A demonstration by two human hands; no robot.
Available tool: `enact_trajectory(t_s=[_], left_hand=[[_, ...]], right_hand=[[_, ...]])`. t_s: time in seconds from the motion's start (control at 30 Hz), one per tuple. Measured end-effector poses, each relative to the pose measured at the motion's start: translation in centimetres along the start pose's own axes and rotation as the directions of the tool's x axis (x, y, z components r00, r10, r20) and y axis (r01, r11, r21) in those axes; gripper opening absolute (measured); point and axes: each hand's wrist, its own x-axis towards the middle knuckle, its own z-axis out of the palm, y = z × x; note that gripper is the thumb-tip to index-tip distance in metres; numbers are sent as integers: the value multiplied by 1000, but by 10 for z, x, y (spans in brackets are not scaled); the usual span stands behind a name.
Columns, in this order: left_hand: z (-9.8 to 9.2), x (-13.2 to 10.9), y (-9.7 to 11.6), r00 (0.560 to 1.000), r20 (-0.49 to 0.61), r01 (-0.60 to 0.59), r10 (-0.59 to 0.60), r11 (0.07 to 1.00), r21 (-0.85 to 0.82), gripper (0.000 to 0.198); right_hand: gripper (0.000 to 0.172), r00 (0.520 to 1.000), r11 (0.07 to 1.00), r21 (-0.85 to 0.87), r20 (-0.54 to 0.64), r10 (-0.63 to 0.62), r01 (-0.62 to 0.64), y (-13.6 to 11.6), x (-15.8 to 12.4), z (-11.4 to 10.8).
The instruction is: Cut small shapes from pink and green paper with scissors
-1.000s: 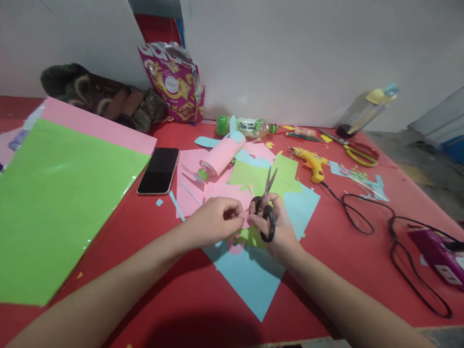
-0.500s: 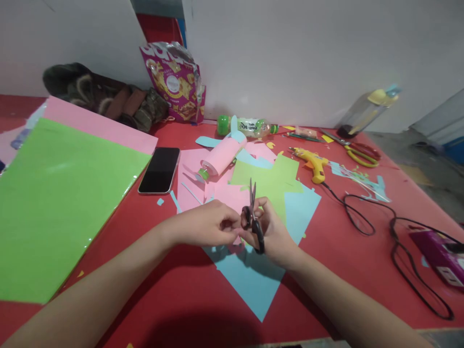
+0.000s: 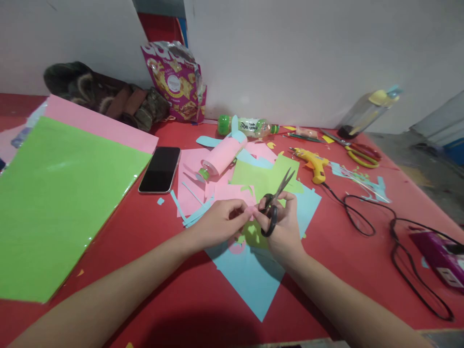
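Note:
My left hand [image 3: 224,220] pinches a small pink paper piece [image 3: 250,211] between thumb and finger. Black-handled scissors [image 3: 274,205] sit in my right hand [image 3: 284,227], blades slightly apart and pointing up to the right; that hand's thumb and fingertip also touch the pink piece. Below the hands lie light blue paper [image 3: 253,285], green paper [image 3: 268,179] and a curved pink scrap [image 3: 237,247]. Just beyond is a pink paper-wrapped bottle [image 3: 226,154] with light blue fins and a green cap, lying on its side.
A phone [image 3: 160,170] and a large green sheet [image 3: 68,208] lie left. To the right are a yellow glue gun [image 3: 313,163] with its black cord, larger scissors [image 3: 357,152] and a purple power strip [image 3: 440,256]. A snack bag [image 3: 176,84] and a green-capped bottle [image 3: 250,126] stand and lie behind.
Both hands have moved slightly up and right, still together at the pink piece. The scissors have tilted to the right, and a curved pink scrap shows below the hands.

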Motion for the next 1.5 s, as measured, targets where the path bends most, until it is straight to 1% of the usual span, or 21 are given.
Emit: enact_trajectory(t_s=[0.1,0.17,0.37,0.57,0.67,0.77,0.87,0.97,1.07,1.17,1.23,1.3,1.4,1.5], left_hand=[[4,1,-2,998,-68,-7,6,1000,-2,28],[3,1,-2,998,-65,-20,23,999,50,28],[-11,-1,3,992,103,-98,71,953,285,25],[-26,-2,10,965,247,-184,84,891,416,25],[-31,-1,12,960,275,-185,56,862,472,25],[-32,-1,12,963,264,-173,51,869,464,27],[-29,-1,10,973,215,-162,79,900,404,28],[-24,0,8,981,155,-167,116,911,377,30],[-20,1,7,985,107,-166,135,908,384,31],[-22,1,10,990,82,-136,114,930,343,28],[-26,0,12,994,42,-105,97,954,280,25],[-31,-2,13,993,-51,-91,104,971,219,22],[-37,-3,15,967,-225,-92,122,986,143,21],[-39,-4,19,935,-336,-94,117,992,86,20]], right_hand=[[44,1000,1000,-17,1,-26,26,-1,-1,0],[44,999,999,-39,22,-24,25,-1,-2,0],[48,990,998,-39,135,50,-46,-2,-3,0],[49,961,988,-80,233,150,-134,-1,-4,-1],[50,950,983,-79,255,180,-165,-1,-5,0],[49,957,985,-69,238,168,-156,-1,-5,0],[47,975,990,-65,178,132,-122,-1,-4,0],[47,986,993,-63,121,111,-104,-2,-3,0],[47,989,993,-52,100,109,-104,-3,-2,0],[47,987,992,-30,102,126,-123,-2,-2,0],[46,980,989,-17,128,151,-150,0,-2,-1],[45,965,982,-13,184,185,-186,2,-4,-2],[44,929,974,-31,295,223,-224,5,-6,-3],[42,876,970,-62,419,239,-235,5,-8,-4]])
